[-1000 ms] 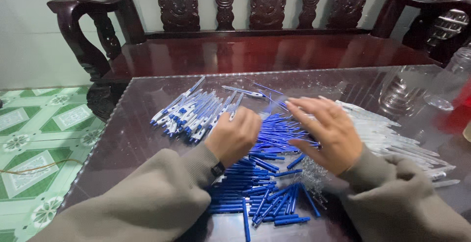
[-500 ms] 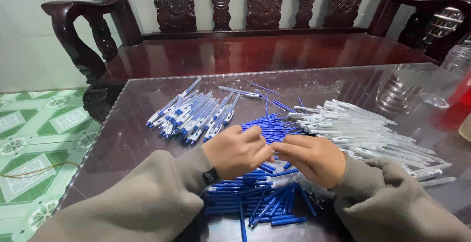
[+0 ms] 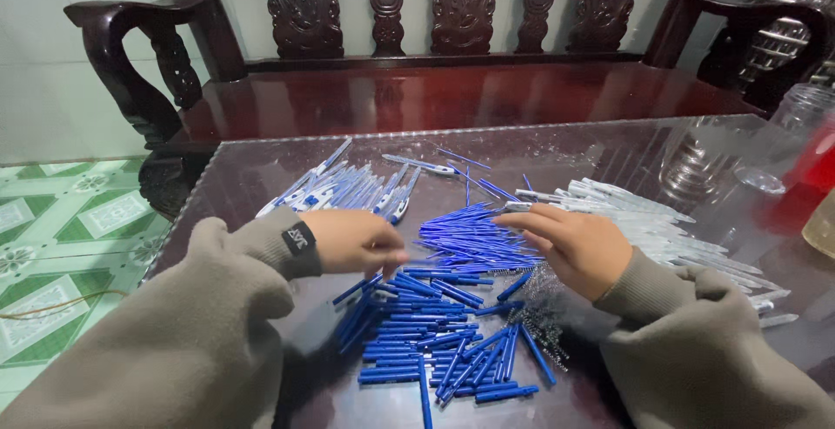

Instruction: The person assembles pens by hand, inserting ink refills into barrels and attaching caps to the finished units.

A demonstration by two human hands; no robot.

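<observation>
The left hand [image 3: 352, 241] was curled up, so its fingertips were hidden and nobody could tell if it held anything. The right hand [image 3: 574, 246] lay over some blue pen parts [image 3: 435, 307] and covered them. Both grey sleeves [image 3: 174, 342] ran off the near edge. The glass jar [image 3: 804, 107] at the far right was cut off by the edge. The tiny springs [image 3: 544, 307] were too small to make out one by one.
</observation>
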